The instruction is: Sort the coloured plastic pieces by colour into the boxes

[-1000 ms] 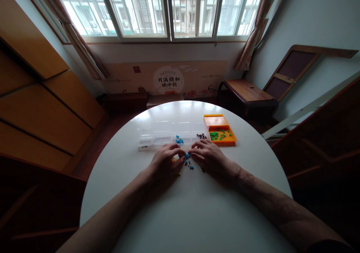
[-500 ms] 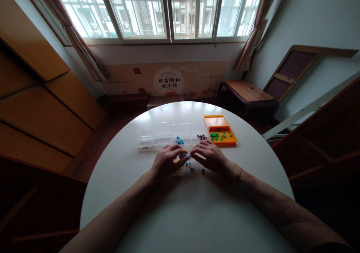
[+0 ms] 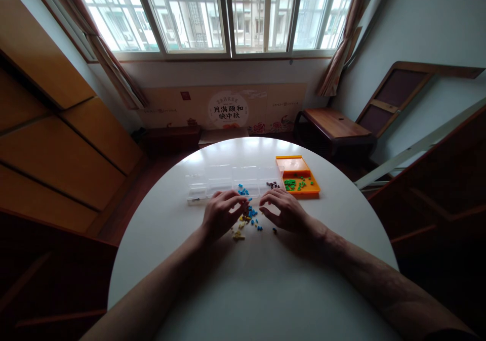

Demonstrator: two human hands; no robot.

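My left hand (image 3: 224, 213) is closed in a pinch, with a small blue toy brick (image 3: 250, 199) at its fingertips, just in front of the clear compartment box (image 3: 220, 191). My right hand (image 3: 284, 210) is curled over the table, thumb and index finger close together; anything between them is too small to make out. Between the hands lies a loose pile of small blue bricks (image 3: 252, 213), mixed with yellow and dark ones. Several cream-yellow bricks (image 3: 238, 236) lie nearer to me. One compartment holds blue bricks (image 3: 243, 192), and another holds dark brown bricks (image 3: 272, 184).
An orange tray (image 3: 314, 193) with green bricks (image 3: 290, 184) stands right of the clear box. Everything rests on a round white table (image 3: 261, 290). Beyond it are a wooden bench (image 3: 337, 122) and a window.
My left hand has shifted up and left from the pile, toward the box, uncovering blue and yellow bricks. My right hand has drawn slightly right, so the fingertips are farther apart.
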